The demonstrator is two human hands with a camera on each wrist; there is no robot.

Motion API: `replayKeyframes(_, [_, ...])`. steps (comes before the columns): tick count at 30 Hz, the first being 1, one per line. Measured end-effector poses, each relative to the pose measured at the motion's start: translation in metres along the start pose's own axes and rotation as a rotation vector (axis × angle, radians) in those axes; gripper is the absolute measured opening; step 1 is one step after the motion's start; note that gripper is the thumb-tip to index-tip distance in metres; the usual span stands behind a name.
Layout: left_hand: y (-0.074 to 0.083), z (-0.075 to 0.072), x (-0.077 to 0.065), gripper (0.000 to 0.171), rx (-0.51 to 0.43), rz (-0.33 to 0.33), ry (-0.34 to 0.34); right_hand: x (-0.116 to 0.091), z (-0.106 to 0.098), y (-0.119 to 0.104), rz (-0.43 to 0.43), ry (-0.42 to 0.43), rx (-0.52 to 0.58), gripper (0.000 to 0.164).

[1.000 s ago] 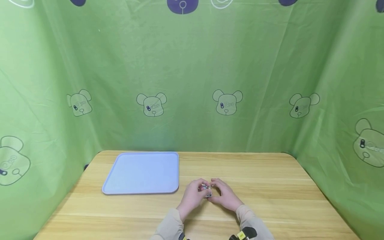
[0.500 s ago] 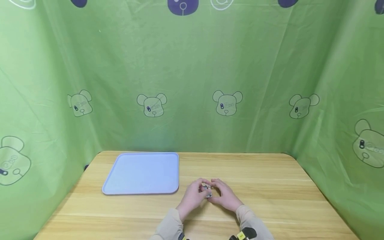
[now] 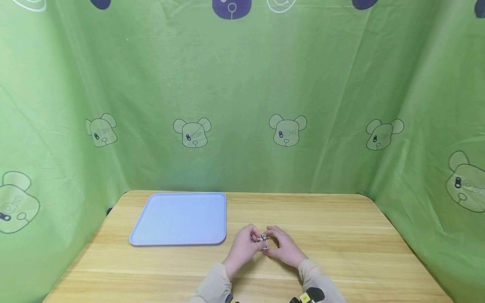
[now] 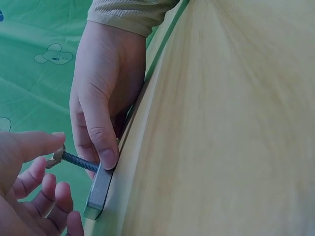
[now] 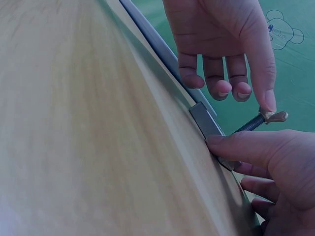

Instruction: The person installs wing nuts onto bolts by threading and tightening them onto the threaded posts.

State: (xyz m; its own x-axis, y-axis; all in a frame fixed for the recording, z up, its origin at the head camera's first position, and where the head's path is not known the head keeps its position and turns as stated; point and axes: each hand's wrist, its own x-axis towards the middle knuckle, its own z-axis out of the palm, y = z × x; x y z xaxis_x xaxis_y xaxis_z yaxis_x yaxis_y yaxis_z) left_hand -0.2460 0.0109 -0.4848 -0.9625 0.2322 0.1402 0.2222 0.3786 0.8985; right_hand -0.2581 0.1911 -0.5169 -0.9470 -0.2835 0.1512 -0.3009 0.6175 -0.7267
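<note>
In the head view both hands meet over the table around a small metal piece. A threaded bolt [image 4: 81, 161] sticks out of a short grey metal block [image 4: 99, 189], and a wing nut [image 5: 276, 117] sits at the bolt's outer end. My left hand [image 3: 242, 247] has its thumb on the wing nut, the index finger curled close by its other wing; its remaining fingers curl apart from the bolt. My right hand [image 3: 285, 248] pinches the block, its thumb [image 5: 241, 146] on the broad face and fingers behind. The right hand's grip hides part of the block.
A pale blue tray [image 3: 179, 219] lies on the wooden table [image 3: 333, 223], left of and beyond the hands. Green curtains [image 3: 242, 84] printed with bear heads enclose the table at the back and sides.
The left hand's fingers have shifted and curled in around the wing nut, showing more of its top in the head view. The right hand stays in place.
</note>
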Motion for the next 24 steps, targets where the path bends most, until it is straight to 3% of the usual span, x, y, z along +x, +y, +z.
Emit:
replayKeyframes(14, [-0.0045,0.0018,0.0017,0.030,-0.001,0.016,-0.027,0.0000,0.0004,0.0023,0.017,-0.009,-0.012,0.059])
replayKeyframes(24, [-0.0060,0.0032,0.0024,0.025,0.014,0.038,-0.018,-0.0001,0.0007,0.0017,0.016,-0.002,-0.007,0.061])
